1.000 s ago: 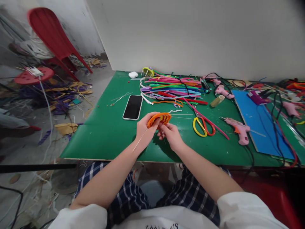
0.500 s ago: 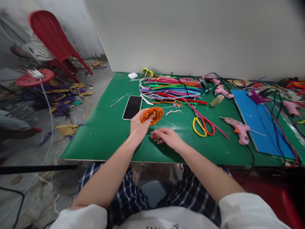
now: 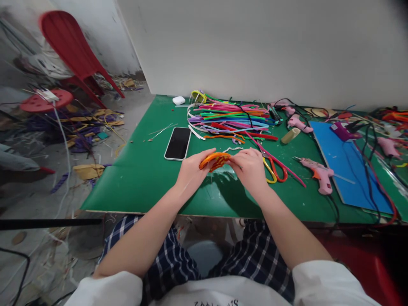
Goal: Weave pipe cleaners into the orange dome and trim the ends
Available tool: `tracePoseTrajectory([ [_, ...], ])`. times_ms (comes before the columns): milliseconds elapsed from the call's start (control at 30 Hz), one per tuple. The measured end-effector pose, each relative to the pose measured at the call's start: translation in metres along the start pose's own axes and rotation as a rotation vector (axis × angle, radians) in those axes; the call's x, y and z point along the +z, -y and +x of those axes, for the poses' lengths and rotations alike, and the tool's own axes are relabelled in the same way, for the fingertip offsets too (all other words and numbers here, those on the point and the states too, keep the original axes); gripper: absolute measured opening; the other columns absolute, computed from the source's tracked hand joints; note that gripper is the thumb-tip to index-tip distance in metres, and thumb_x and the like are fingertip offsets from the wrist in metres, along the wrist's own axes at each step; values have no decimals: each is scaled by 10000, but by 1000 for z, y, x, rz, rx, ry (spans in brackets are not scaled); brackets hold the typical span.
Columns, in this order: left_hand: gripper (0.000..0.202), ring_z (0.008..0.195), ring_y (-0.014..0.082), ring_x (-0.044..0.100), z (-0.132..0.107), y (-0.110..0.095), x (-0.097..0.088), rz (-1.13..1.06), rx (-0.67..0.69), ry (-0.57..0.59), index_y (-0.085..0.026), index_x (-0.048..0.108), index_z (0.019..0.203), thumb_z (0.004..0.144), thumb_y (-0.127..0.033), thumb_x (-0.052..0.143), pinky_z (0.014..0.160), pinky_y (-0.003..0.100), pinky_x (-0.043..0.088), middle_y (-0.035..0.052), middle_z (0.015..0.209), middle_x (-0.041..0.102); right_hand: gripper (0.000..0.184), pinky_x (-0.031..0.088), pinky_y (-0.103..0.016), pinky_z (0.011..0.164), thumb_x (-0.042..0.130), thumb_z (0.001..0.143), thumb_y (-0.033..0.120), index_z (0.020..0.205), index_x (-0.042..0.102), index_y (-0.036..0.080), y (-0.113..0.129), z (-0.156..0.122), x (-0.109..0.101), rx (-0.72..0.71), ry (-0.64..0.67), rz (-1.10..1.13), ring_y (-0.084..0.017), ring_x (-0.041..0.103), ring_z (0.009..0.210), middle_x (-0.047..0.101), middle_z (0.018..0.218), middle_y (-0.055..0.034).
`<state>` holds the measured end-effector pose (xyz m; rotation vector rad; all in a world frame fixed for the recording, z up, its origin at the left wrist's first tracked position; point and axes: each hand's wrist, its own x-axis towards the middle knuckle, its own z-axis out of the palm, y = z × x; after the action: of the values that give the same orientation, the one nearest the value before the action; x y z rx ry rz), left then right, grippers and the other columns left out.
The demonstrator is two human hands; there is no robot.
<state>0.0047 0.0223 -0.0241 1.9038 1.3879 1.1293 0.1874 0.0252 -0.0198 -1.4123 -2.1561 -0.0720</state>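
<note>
Head view. Disc [image 3: 211,159]: orange and yellow, held up over the desk [image 3: 137,178], back from its near edge, tilted nearly edge-on. Left hand [image 3: 193,171]: curled round the disc's left side, presumably to steady it. Right hand [image 3: 250,168]: fingertips gathered at the disc's right rim; whether they pinch the rim or a strand, cannot tell. Hands near each other, disc between. Phone [image 3: 177,143]: flat, toward the desk's left edge, screen dark, apparently set aside. Stems [image 3: 228,114]: many colours, bundled lengthwise along the far edge, likely so that single ones draw out easily. Scissors [image 3: 271,160]: beside the right hand, partly hidden, handles toward the near edge, suiting a quick grasp. Glue gun [image 3: 323,175]: farther right, tip toward the left edge, grip nearward, perhaps for the same reason.
</note>
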Motion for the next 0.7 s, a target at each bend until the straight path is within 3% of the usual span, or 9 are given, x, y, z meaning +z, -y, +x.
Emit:
tracePoseTrajectory([
  [133,433,806,171,627,1,6,-3,-55,-86,97,-222,532,1162,731,-253,559,724,294,500,38,1008,652,272,382,-263,669,427,840,337,874,661,203,-2,-1,5,140,91,164,-162,580,727,669,765,-49],
  [233,297,666,145,633,3,15,-4,-88,-116,131,-227,608,1044,771,-244,491,603,256,505,20,880,677,269,384,-251,612,418,831,339,840,657,214,-3,0,2,234,114,229,-154,581,666,661,721,-29],
  [433,234,625,138,611,2,14,-4,32,-57,124,-217,650,907,768,-217,462,563,237,475,-5,745,671,311,356,-233,533,399,829,404,787,648,222,-7,3,-18,232,423,397,-119,554,555,655,721,-3],
  [700,270,631,134,593,0,2,-3,140,-9,122,-230,649,928,731,-178,472,553,223,438,-12,776,676,255,394,-244,560,383,833,302,830,627,228,-7,3,-16,248,432,519,-126,580,568,656,737,13],
])
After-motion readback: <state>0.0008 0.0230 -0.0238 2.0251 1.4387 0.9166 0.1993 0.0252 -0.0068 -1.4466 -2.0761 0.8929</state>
